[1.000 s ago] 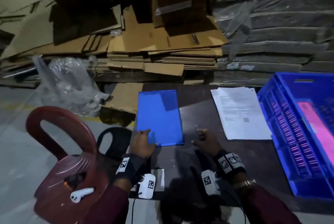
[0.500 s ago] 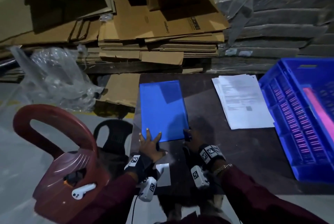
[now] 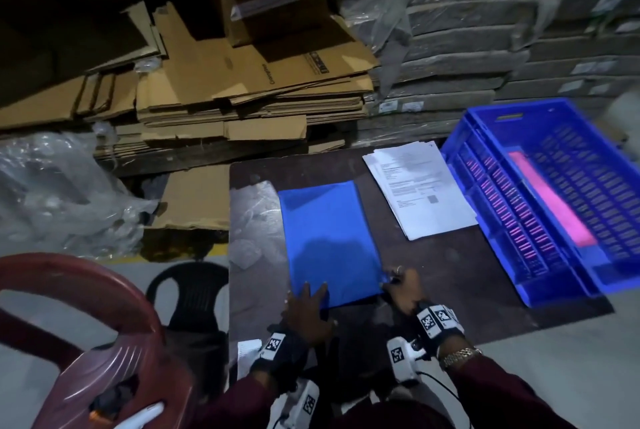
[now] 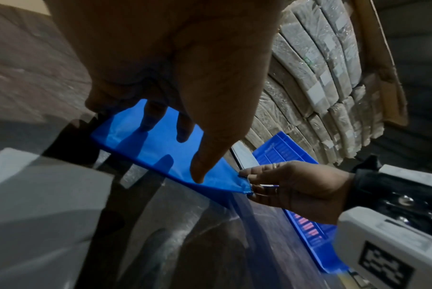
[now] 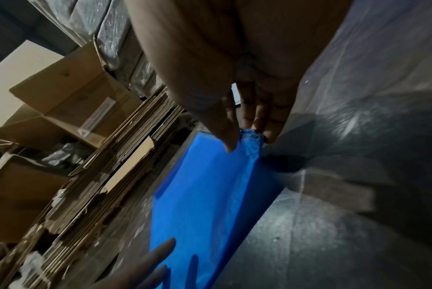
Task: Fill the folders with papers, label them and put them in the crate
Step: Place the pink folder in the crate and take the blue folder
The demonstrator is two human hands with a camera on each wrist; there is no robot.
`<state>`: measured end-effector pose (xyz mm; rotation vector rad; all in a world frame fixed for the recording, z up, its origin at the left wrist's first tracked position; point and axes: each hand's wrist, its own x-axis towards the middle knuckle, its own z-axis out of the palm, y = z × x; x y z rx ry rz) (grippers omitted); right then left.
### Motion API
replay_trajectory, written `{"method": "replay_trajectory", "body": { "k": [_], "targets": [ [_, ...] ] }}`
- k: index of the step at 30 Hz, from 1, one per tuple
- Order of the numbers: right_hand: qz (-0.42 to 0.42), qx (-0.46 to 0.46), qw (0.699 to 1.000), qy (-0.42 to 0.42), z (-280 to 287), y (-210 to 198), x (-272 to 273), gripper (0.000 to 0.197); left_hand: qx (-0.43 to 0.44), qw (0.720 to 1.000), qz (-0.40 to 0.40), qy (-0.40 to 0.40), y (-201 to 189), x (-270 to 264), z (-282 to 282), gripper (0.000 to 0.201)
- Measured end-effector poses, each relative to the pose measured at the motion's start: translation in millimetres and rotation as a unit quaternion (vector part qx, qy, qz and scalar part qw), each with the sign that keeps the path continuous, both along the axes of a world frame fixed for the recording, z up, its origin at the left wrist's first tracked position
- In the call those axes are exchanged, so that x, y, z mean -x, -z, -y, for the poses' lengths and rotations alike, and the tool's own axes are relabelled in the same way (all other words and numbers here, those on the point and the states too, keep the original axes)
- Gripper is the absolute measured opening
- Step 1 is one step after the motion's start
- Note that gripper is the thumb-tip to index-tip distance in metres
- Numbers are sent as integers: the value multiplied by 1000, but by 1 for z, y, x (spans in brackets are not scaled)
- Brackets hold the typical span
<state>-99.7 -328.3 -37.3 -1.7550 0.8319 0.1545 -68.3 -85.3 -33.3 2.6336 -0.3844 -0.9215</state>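
Observation:
A blue folder (image 3: 329, 238) lies shut on the dark table (image 3: 450, 269). My left hand (image 3: 306, 307) presses flat on its near edge with straight fingers (image 4: 197, 172). At the folder's near right corner (image 4: 242, 185) my right hand (image 3: 398, 285) pinches the cover between thumb and fingers (image 5: 230, 136). A stack of printed white papers (image 3: 420, 193) lies right of the folder. The blue crate (image 3: 502, 220) stands at the table's right end with a pink folder (image 3: 550, 200) inside.
Flattened cardboard boxes (image 3: 242, 89) and wrapped bundles (image 3: 485, 47) pile up behind the table. A red plastic chair (image 3: 86, 342) and a black chair (image 3: 194, 290) stand to the left, with crumpled clear plastic (image 3: 62, 193) beyond them.
The folder has slid right, toward the papers. My right hand moved in from the bare table to the folder's near right corner and took hold of it. The left hand stays on the near edge.

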Motion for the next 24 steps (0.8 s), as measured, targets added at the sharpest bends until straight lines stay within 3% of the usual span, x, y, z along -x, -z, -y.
{"method": "replay_trajectory", "body": {
  "k": [5,11,14,16,19,24],
  "targets": [
    [9,23,1000,-20,8,-2,20,36,-32,998,9,61,1,19,2,90],
    [-10,53,995,-82,18,-16,25,30,-47,993,66,86,-9,20,12,89],
    [-8,175,971,-159,29,-20,23,84,10,989,121,81,-24,10,28,79],
    [6,247,947,-206,35,-32,19,93,47,985,146,86,-33,0,44,74],
    [29,306,921,-239,50,-42,10,92,57,979,166,103,-46,-20,74,75],
    [48,314,915,-250,95,-45,-10,78,63,979,156,117,-46,-40,126,75]
  ]
}}
